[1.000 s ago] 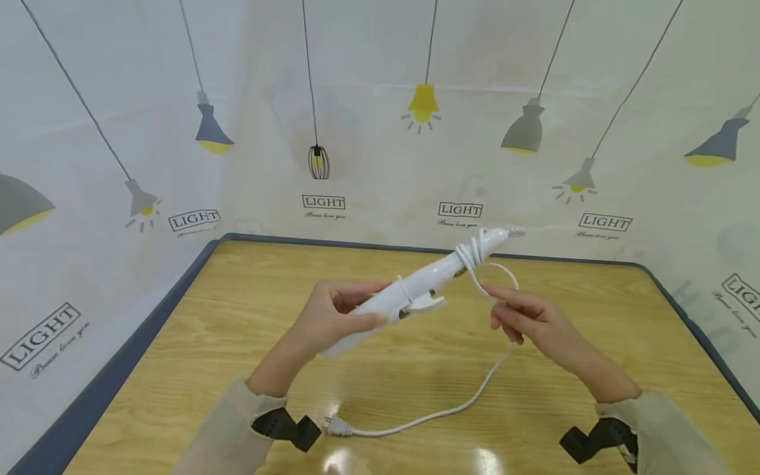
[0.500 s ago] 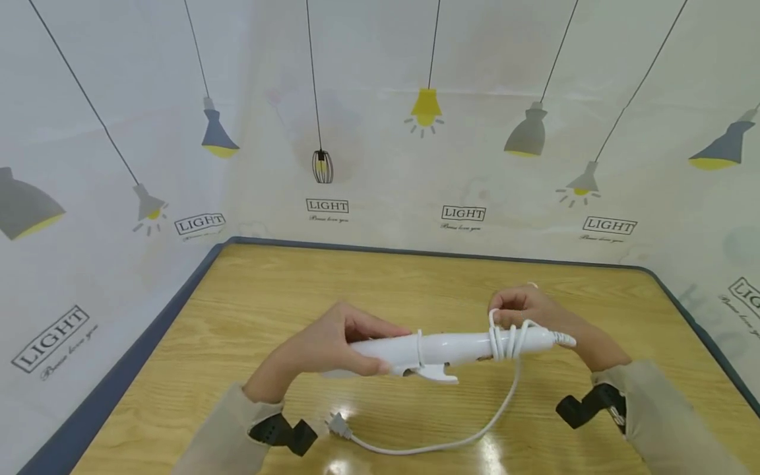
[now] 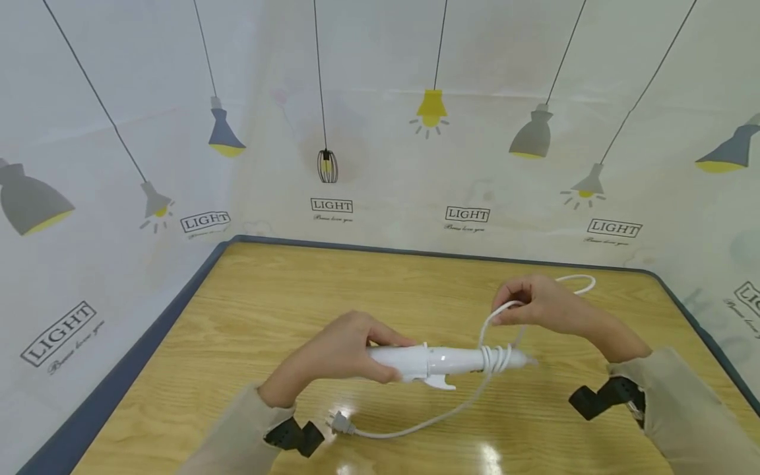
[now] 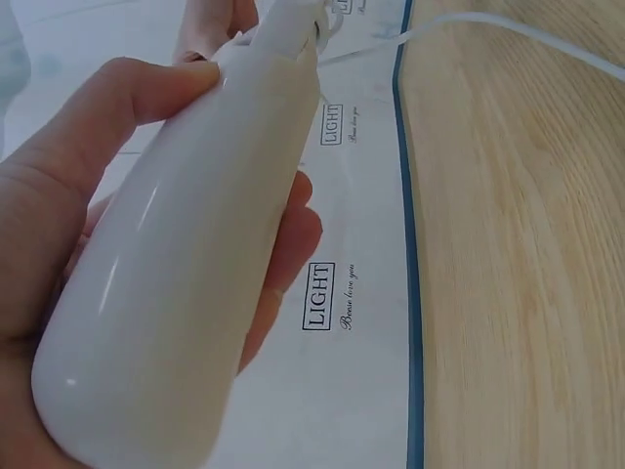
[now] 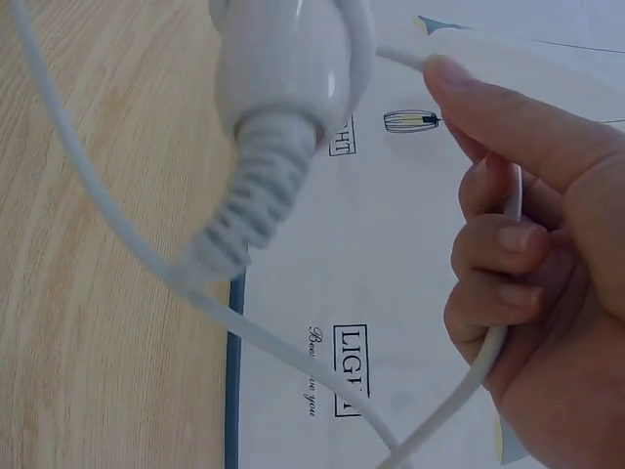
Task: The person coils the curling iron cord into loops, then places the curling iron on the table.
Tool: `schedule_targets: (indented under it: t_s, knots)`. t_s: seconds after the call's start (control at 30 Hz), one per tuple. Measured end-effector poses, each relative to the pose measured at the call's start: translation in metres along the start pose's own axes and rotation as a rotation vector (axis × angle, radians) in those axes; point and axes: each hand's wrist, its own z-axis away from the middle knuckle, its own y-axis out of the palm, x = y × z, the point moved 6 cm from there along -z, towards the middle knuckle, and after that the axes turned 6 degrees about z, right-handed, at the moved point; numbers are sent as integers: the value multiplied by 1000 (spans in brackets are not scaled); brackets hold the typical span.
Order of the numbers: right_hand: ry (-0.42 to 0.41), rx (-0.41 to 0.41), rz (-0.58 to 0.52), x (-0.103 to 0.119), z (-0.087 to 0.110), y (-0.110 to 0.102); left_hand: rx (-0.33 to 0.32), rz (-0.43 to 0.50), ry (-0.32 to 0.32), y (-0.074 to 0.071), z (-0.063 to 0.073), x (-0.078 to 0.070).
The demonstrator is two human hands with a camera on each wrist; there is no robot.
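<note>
My left hand [image 3: 350, 349] grips a white curling iron [image 3: 457, 361] by its thick rounded end, holding it roughly level over the table. A small lever [image 3: 439, 382] sticks out below its middle. Several turns of the white power cord [image 3: 497, 358] are wound round the slimmer end. My right hand [image 3: 543, 305] holds a loop of that cord above and right of the turns; the right wrist view shows the cord [image 5: 508, 195] passing under its curled fingers. In that view the ribbed cord sleeve [image 5: 249, 191] hangs beside the hand. The left wrist view shows the smooth barrel [image 4: 176, 264] in my left palm.
The cord's two-pin plug [image 3: 341, 423] lies near the front of the wooden table [image 3: 285, 284]. A slack cord loop [image 3: 584, 282] reaches out behind my right hand. Walls printed with lamps [image 3: 380, 132] enclose the back and sides.
The curling iron has gone from a slant to nearly level and lower. My right hand has carried the cord round its slim end and up, out to the back right.
</note>
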Motion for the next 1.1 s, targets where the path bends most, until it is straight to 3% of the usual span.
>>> schedule_targets:
  t_s: [0.27,0.5,0.67,0.77,0.93,1.1]
  knots:
    - [-47,-126,163,14,5,-3,-156,-127,-99,-6,-4,10]
    - [-73,-94,301,26,10,-7,-221,-79,-125,-15,-1,15]
    - [-63,-55,313,32,15,-8,-296,18,-139,-21,3,20]
    - [-30,-75,328,35,15,-4,-339,-7,-141,-21,3,20]
    - [-31,-183,372,45,14,6,-442,-85,-134,-20,-2,17]
    - [-1,-220,266,47,14,16,-508,-150,-110,-20,-6,10]
